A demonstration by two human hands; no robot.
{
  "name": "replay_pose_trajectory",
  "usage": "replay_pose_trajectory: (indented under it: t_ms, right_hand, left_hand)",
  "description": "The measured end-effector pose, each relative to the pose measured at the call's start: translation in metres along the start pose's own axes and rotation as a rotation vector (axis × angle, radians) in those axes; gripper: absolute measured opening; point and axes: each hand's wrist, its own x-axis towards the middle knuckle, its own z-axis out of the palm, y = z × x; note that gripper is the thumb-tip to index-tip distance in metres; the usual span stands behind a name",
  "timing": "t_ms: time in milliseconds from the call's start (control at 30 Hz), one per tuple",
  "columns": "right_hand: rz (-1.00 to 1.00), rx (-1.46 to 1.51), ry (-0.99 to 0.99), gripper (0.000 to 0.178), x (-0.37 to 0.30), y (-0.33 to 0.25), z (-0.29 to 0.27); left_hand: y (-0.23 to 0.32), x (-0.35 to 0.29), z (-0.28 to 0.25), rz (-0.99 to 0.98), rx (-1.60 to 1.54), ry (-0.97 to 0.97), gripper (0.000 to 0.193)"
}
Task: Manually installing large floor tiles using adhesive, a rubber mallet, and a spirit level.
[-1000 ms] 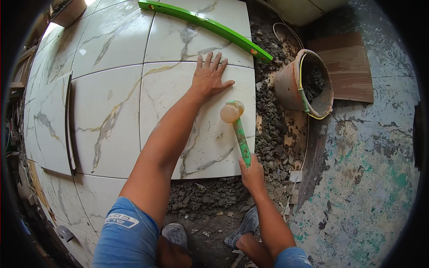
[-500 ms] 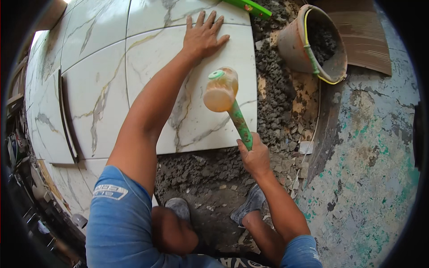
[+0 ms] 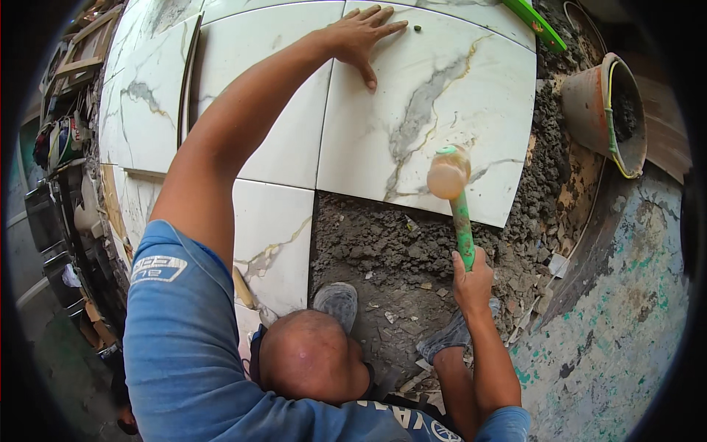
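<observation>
My left hand lies flat, fingers spread, on the far part of a large white marble-patterned tile, near its seam with the tile to the left. My right hand grips the green handle of a rubber mallet. The mallet's pale orange head is over the near edge of the same tile. I am crouched, with my grey shoes on the grey mortar bed just in front of the tile.
Laid white tiles cover the floor to the left and far side. A mortar-caked bucket stands at the right and a green level lies at the far right. Worn painted concrete is at the right; clutter lines the left.
The mallet head has swung up and come down near the tile's near edge. My left hand has slid toward the tile's far left corner, and the view has dipped lower over my body.
</observation>
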Motion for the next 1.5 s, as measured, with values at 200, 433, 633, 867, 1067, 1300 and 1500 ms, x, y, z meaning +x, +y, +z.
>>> replay_pose_trajectory:
  t_ms: [200,433,633,867,1067,1300,1500]
  right_hand:
    - [0.014,-0.155,-0.083,0.037,-0.008,-0.025,0.015]
    - [-0.028,-0.061,-0.179,0.039,-0.018,-0.034,0.041]
    - [-0.080,0.178,-0.230,0.037,-0.024,-0.045,0.045]
    - [-0.028,0.875,-0.365,0.046,-0.008,-0.070,0.001]
    - [0.104,0.481,-0.105,0.043,0.008,-0.066,-0.028]
    - [-0.166,-0.027,-0.335,0.041,0.032,-0.045,-0.025]
    - [-0.180,0.100,-0.269,0.039,0.043,-0.037,-0.038]
  left_hand:
    - [-0.011,-0.022,-0.015,-0.104,-0.076,-0.009,0.152]
    - [0.000,-0.050,-0.009,-0.099,-0.025,-0.102,0.156]
    - [0.004,-0.070,-0.011,-0.093,-0.076,-0.145,0.151]
    - [0.031,-0.112,0.004,-0.113,-0.093,-0.136,0.150]
    - [0.065,-0.158,0.019,-0.057,-0.232,-0.154,0.151]
    - [0.072,-0.166,0.021,-0.065,-0.180,-0.129,0.150]
    - [0.072,-0.167,0.020,-0.074,-0.173,-0.125,0.150]
